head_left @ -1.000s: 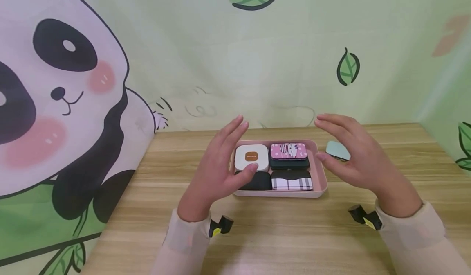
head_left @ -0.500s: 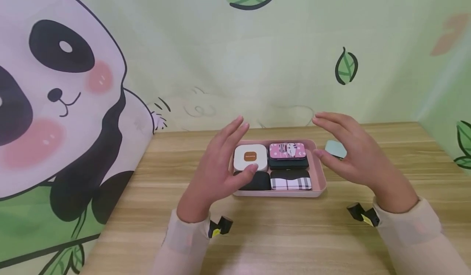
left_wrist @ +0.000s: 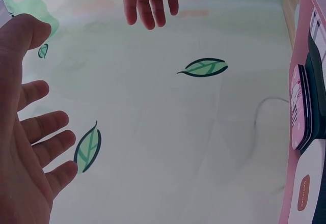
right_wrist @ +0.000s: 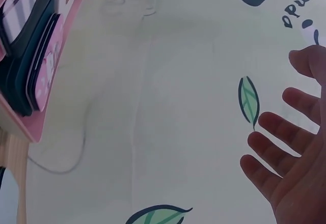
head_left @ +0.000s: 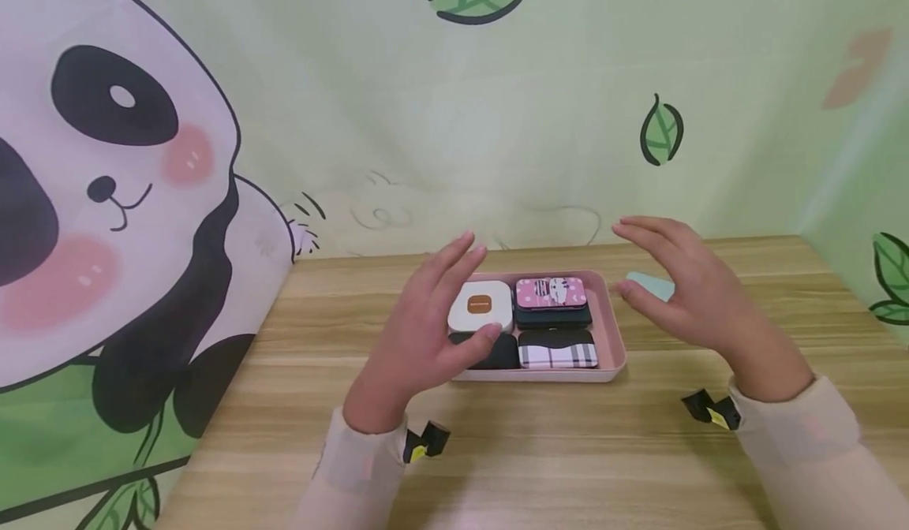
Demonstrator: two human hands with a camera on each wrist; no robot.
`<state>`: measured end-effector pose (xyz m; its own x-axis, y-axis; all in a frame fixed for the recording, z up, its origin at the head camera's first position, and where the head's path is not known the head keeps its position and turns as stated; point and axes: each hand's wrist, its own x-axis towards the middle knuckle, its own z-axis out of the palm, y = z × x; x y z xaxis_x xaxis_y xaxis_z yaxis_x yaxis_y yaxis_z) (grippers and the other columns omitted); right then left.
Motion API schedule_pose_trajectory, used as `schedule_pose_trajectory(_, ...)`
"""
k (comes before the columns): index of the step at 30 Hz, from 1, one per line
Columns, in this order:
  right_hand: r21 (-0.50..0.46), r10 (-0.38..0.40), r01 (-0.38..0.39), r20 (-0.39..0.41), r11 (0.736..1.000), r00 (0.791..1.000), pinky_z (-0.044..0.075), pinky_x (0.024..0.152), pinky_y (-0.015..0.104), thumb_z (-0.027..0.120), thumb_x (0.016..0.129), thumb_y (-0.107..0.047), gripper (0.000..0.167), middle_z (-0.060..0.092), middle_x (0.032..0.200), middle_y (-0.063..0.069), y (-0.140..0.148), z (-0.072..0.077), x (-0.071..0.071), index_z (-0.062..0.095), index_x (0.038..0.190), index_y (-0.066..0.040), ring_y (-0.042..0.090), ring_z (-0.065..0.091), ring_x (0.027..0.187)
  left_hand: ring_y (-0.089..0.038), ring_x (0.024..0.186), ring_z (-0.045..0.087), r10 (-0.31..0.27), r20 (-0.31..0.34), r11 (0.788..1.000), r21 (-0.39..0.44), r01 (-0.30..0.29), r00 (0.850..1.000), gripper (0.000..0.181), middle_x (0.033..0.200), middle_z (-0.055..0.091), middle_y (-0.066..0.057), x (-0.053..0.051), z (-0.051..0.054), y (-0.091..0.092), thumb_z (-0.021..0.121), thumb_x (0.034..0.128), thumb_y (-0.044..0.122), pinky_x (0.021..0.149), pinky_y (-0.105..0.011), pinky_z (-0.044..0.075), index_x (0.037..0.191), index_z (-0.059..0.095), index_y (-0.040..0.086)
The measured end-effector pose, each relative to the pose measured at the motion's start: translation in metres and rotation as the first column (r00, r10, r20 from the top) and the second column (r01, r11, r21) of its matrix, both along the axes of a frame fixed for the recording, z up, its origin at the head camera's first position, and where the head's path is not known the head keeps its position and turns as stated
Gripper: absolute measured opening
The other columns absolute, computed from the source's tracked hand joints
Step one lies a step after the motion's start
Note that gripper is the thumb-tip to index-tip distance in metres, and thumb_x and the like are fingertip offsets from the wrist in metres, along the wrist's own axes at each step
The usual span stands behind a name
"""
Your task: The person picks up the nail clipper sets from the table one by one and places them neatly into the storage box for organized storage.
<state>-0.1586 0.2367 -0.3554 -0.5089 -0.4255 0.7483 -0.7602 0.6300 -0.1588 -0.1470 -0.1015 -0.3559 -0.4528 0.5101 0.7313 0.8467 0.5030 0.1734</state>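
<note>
A shallow pink tray (head_left: 611, 341) lies on the wooden table. In its back left is a white rounded-square case (head_left: 490, 292) with a brown label; at the back right a pink cartoon-print tin (head_left: 551, 292) sits on a dark green case (head_left: 553, 317). The front row has a black case (head_left: 506, 354) and a plaid case (head_left: 558, 353) with a black flap. My left hand (head_left: 429, 329) hovers over the tray's left side, fingers apart, holding nothing. Held up right of the tray, my right hand (head_left: 696, 297) is likewise bare, partly covering a mint-coloured flat case (head_left: 649, 285).
Wooden table surface (head_left: 568, 451) extends in front of the tray and to both sides. A cloth backdrop (head_left: 525, 120) with a printed panda and leaves rises behind the table's far edge. Each wrist carries a small black camera.
My right hand shifts slightly right, away from the tray, and covers more of the mint case. The head view turns a little; the tray's contents stay the same.
</note>
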Motion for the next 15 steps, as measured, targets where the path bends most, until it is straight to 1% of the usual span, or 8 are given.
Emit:
schedule_pose_trajectory(2,0.018,-0.031,0.030,0.033,0.999,0.999,0.037,0.113,0.033,0.063,0.095,-0.042,0.060,0.055,0.142,0.015,0.004,0.000,0.000,0.054,0.143,-0.007,0.037,0.050,0.129,-0.031,0.142,0.041,0.002,-0.001,1.000,-0.009,-0.002,1.000,0.073,0.157,0.040,-0.014,0.000,-0.001,0.000,0.049,0.0961,0.056,0.111,-0.052,0.039,0.151,0.042,0.009)
schedule_pose_trajectory(4,0.039,-0.063,0.060,0.068,0.997,0.996,0.041,0.110,0.044,0.071,0.089,-0.030,0.061,0.054,0.143,0.015,0.008,0.000,-0.001,0.053,0.144,-0.009,0.036,0.049,0.130,-0.031,0.142,0.041,0.000,-0.002,1.000,-0.019,0.000,1.000,0.073,0.157,0.040,-0.014,0.001,-0.001,0.002,0.050,0.0961,0.056,0.111,-0.052,0.039,0.152,0.041,0.010)
schedule_pose_trajectory(6,0.060,-0.089,0.084,0.089,0.995,0.992,0.043,0.106,0.053,0.074,0.085,-0.022,0.065,0.053,0.144,0.015,0.011,0.000,-0.001,0.052,0.145,-0.010,0.036,0.048,0.131,-0.030,0.142,0.041,-0.001,0.001,1.000,-0.026,0.001,1.000,0.072,0.156,0.040,-0.014,0.002,-0.001,0.003,0.051,0.0961,0.054,0.111,-0.052,0.039,0.152,0.041,0.010)
schedule_pose_trajectory(7,0.068,-0.098,0.092,0.093,0.993,0.991,0.043,0.104,0.056,0.074,0.084,-0.020,0.067,0.053,0.144,0.015,0.012,0.000,-0.001,0.051,0.145,-0.010,0.037,0.047,0.131,-0.030,0.143,0.041,-0.001,0.006,1.000,-0.030,0.001,1.000,0.071,0.157,0.040,-0.013,0.002,-0.001,0.003,0.052,0.0961,0.053,0.111,-0.052,0.039,0.152,0.041,0.011)
schedule_pose_trajectory(10,0.086,-0.113,0.104,0.098,0.991,0.989,0.043,0.100,0.061,0.074,0.084,-0.019,0.066,0.052,0.143,0.017,0.016,0.001,-0.003,0.051,0.145,-0.010,0.039,0.047,0.130,-0.029,0.143,0.041,0.004,0.023,0.999,-0.046,-0.003,1.000,0.070,0.158,0.039,-0.012,0.003,-0.001,0.005,0.054,0.0956,0.051,0.111,-0.052,0.039,0.153,0.040,0.013)
schedule_pose_trajectory(15,0.105,-0.142,0.130,0.119,0.986,0.983,0.042,0.099,0.062,0.075,0.083,-0.017,0.065,0.052,0.142,0.017,0.023,-0.002,-0.008,0.052,0.144,-0.010,0.040,0.047,0.130,-0.029,0.143,0.040,0.011,0.050,0.997,-0.071,-0.007,0.999,0.073,0.159,0.037,-0.010,0.003,-0.002,0.008,0.060,0.0925,0.048,0.110,-0.053,0.040,0.154,0.038,0.016)
